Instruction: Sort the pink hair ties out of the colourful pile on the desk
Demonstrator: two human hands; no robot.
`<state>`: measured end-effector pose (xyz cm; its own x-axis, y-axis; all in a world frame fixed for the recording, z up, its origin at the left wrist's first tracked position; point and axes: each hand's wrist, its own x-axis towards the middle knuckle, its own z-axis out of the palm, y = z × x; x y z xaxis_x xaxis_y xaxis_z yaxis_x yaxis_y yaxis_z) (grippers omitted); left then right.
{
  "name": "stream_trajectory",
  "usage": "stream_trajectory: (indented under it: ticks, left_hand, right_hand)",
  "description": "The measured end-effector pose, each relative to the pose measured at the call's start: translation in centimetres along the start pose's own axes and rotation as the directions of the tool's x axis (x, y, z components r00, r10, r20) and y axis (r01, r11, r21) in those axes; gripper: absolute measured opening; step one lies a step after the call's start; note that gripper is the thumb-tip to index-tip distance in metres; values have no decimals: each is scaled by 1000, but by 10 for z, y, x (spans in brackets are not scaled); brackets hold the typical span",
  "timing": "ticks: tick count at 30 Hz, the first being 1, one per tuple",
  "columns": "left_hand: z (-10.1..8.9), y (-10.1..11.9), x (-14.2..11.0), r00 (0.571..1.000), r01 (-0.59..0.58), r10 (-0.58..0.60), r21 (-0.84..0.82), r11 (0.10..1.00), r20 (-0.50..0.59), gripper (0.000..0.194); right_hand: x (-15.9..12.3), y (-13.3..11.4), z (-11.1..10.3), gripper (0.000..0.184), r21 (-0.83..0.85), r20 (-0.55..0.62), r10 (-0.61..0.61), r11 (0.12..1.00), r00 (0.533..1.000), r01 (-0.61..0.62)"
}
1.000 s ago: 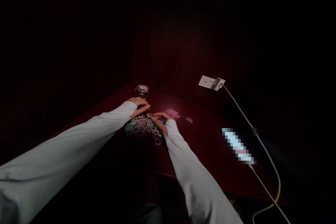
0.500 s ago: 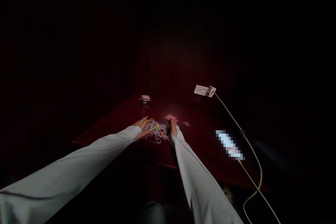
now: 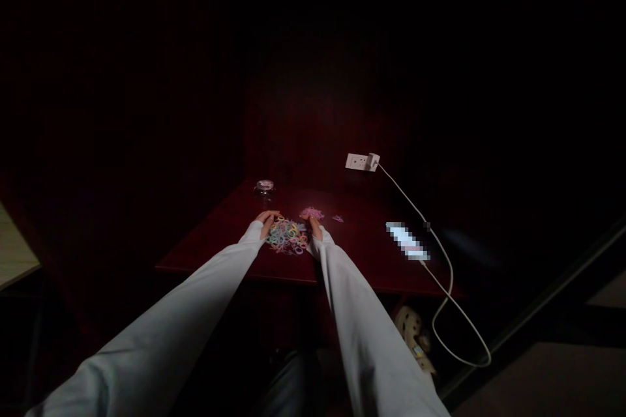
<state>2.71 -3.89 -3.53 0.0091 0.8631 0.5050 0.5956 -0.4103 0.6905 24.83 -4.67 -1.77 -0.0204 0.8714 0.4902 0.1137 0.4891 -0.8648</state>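
A loose pile of small multicoloured elastic hair ties (image 3: 288, 234) lies on the dark red table (image 3: 220, 241). Around its far left side curves my left hand (image 3: 267, 219), fingers stretched out and touching the edge of the heap. My right hand (image 3: 315, 228) rests along the pile's right side, its fingers extended and partly hidden in the dim light. Just beyond that hand is a smaller heap of pink bands (image 3: 312, 213), close to its fingertips. A few purplish bands (image 3: 338, 217) sit apart to the right.
A clear round jar with a pinkish lid (image 3: 265, 189) stands at the table's back left. To the right lies a lit, blurred phone (image 3: 407, 242), its white cable (image 3: 443, 254) running to a wall socket (image 3: 360, 162). A pale spotted object (image 3: 409, 326) is below the table's right edge.
My left hand has shifted toward the pile's far side, uncovering more hair ties at its left. The right hand stays beside the heap. The camera view has shifted, showing more of the surroundings.
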Motion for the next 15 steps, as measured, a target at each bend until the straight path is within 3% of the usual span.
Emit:
stream_trajectory:
  ticks: [4,10,13,15]
  left_hand:
    - [-2,0,7,995,31,-31,-1,1000,-93,37]
    - [10,12,8,995,9,-1,86,996,-96,22]
    - [8,13,9,988,52,-32,133,990,-150,19]
    - [5,12,10,984,66,-39,156,986,-172,18]
  right_hand:
    - [6,6,-4,56,74,-80,63,996,995,-57]
    - [-3,-6,-14,16,-32,-105,9,999,994,-12]
    - [-17,-23,-18,15,-358,104,-66,928,992,99]
    - [-22,-36,-22,18,-542,340,-100,792,935,281]
